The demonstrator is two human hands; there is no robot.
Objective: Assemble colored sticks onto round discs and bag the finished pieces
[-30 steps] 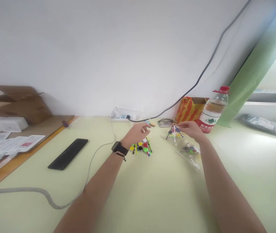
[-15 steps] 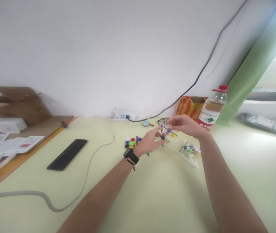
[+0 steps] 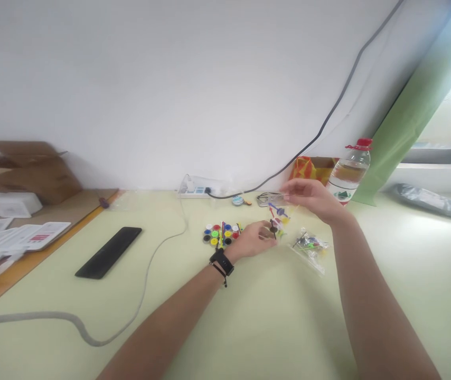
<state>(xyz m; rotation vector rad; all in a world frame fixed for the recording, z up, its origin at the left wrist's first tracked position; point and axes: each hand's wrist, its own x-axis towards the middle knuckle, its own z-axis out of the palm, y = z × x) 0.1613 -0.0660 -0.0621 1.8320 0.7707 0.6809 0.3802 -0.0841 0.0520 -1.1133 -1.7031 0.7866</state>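
My right hand (image 3: 304,198) pinches the upper edge of a small clear plastic bag (image 3: 284,224). Colourful plastic arrow-shaped pieces show in and about it: a blue arrow piece (image 3: 280,210), a black one (image 3: 273,227), and bits of red and yellow. Lower down, my left hand (image 3: 255,237), with a black watch on its wrist, curls its fingers round the bag's lower left side by the black piece. Its fingertips are partly hidden. Beside my left hand, several coloured round discs (image 3: 215,234) lie in rows, with thin arrow pieces (image 3: 221,235) over them.
A second clear bag of pieces (image 3: 310,244) lies under my right forearm. Behind stand a water bottle (image 3: 346,177) and a patterned bag (image 3: 304,169). A power strip (image 3: 196,192) sits by the wall. A black flat object (image 3: 109,253) and grey cable (image 3: 146,274) lie left.
My left hand has moved right and down, to the lower part of the bag, uncovering more discs. My right hand has lifted slightly, and the bag hangs more stretched out.
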